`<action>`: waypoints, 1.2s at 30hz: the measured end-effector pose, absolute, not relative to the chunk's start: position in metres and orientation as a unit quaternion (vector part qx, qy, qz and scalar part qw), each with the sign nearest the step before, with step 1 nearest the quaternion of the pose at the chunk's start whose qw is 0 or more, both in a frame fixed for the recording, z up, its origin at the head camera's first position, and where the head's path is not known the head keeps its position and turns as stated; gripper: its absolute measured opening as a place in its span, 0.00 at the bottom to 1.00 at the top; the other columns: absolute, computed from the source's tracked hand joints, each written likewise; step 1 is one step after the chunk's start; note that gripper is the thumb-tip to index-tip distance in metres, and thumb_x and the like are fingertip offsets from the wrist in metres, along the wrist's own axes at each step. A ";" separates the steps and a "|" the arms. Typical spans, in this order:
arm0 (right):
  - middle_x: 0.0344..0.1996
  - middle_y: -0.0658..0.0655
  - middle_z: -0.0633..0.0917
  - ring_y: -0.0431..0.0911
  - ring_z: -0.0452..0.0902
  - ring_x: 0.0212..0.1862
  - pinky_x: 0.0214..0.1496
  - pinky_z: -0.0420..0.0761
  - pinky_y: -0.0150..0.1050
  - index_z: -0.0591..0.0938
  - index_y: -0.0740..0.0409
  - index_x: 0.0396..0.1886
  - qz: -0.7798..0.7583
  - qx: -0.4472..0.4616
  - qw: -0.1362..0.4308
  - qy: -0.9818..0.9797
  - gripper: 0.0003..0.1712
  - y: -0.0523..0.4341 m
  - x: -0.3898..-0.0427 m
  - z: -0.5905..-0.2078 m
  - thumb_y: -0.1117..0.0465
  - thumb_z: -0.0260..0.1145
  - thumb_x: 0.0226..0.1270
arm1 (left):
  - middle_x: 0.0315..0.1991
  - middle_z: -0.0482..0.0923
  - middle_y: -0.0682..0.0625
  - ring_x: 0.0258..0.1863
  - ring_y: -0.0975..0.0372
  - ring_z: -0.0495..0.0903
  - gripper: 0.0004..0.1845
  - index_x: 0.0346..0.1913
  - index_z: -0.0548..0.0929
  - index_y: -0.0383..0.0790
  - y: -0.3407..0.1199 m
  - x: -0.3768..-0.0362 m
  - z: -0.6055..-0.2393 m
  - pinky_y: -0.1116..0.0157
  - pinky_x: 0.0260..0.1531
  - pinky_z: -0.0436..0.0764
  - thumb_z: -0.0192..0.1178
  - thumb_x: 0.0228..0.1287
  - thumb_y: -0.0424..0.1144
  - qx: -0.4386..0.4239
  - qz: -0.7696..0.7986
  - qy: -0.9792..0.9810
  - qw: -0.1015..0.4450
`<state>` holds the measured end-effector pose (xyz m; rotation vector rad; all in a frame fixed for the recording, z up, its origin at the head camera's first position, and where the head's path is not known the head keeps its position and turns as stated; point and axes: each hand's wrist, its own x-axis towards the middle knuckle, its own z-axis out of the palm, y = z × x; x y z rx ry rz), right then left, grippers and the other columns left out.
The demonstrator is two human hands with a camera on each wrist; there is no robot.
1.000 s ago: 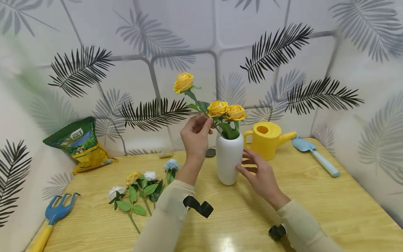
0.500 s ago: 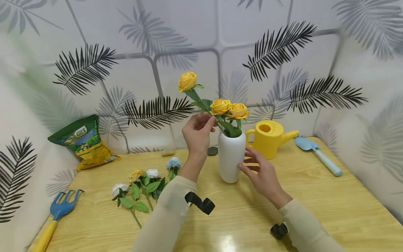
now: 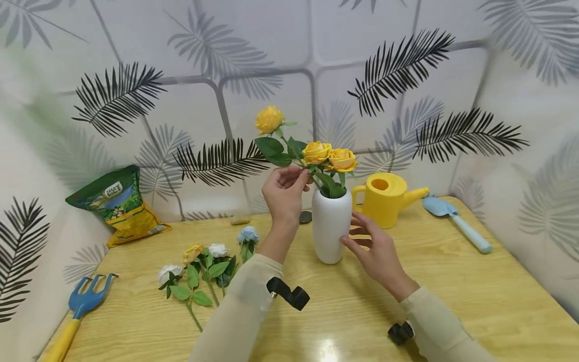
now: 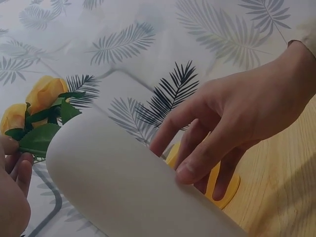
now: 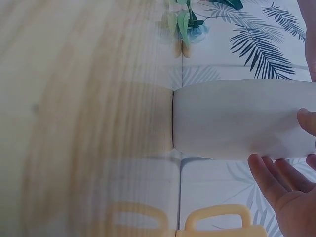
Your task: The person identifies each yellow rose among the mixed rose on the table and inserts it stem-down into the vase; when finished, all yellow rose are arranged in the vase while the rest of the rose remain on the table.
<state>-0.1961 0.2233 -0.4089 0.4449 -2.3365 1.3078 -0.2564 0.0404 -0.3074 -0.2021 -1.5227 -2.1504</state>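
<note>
My left hand (image 3: 286, 193) pinches the green stem of a yellow rose (image 3: 269, 120) beside the mouth of a white vase (image 3: 331, 229). The rose leans to the left with its dark leaves (image 3: 274, 151) spread below the bloom. Two more yellow roses (image 3: 329, 157) stand in the vase, which is upright on the table. My right hand (image 3: 376, 250) holds the vase's right side, thumb in front and fingers round the side, also seen in the right wrist view with the vase (image 5: 237, 118). The lower end of the pinched stem is hidden.
Loose roses in white, yellow and light blue (image 3: 203, 271) lie on the wooden table (image 3: 353, 322) at left. A yellow watering can (image 3: 384, 201) and light-blue trowel (image 3: 457, 223) are at right. A hand fork (image 3: 83, 304) and green-yellow bag (image 3: 119, 203) lie far left.
The rose in my left hand has turned about its stem, so its leaves now spread leftward. Its bloom sits slightly lower than half a second ago. My right hand stays on the vase.
</note>
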 end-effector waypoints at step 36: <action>0.56 0.67 0.82 0.62 0.84 0.51 0.49 0.86 0.56 0.70 0.59 0.71 0.471 0.152 0.204 -0.845 0.36 0.223 -0.196 -0.408 0.66 0.73 0.64 | 0.36 0.87 0.37 0.22 0.69 0.75 0.08 0.39 0.86 0.30 0.053 -0.250 -0.326 0.75 0.23 0.74 0.72 0.58 0.30 -0.070 -0.719 -0.625 0.296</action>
